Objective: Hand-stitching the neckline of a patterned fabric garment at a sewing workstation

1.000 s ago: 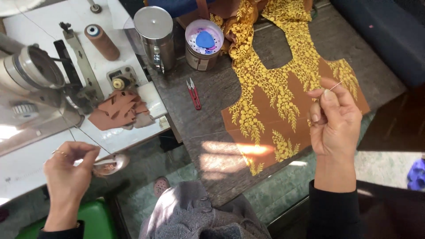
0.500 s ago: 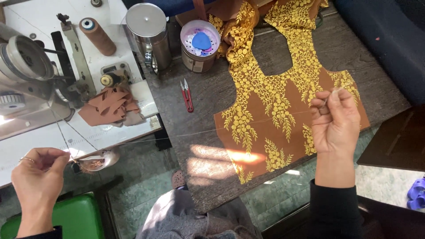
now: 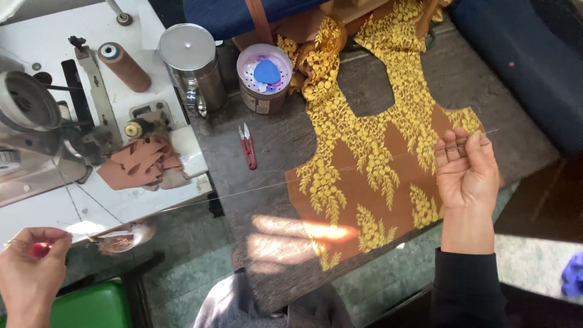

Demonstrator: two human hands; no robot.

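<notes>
Thread (image 3: 273, 183) was stretched taut between your two hands, running low on the left to high on the right above the dark tabletop (image 3: 279, 146) and over the brown fabric piece with yellow embroidery (image 3: 376, 164) that lay there. Your right hand (image 3: 466, 170) hovered palm up above the fabric's right edge, its fingers curled together and pinching the thread's end at the fingertips. Your left hand (image 3: 30, 267) sat at the lower left corner, closed in a pinch on the other end, just beside a small shiny dish (image 3: 121, 238). Under the thread's middle lay red thread snips (image 3: 248, 146), clear of the line. Farther back stood a steel cup (image 3: 193, 67) and a round tub holding blue chalk (image 3: 265, 78). On the left the white sewing machine (image 3: 42, 121) carried a brown spool (image 3: 124, 65) and a heap of brown fabric scraps (image 3: 143, 163). A green box (image 3: 91, 307) showed below your left hand
</notes>
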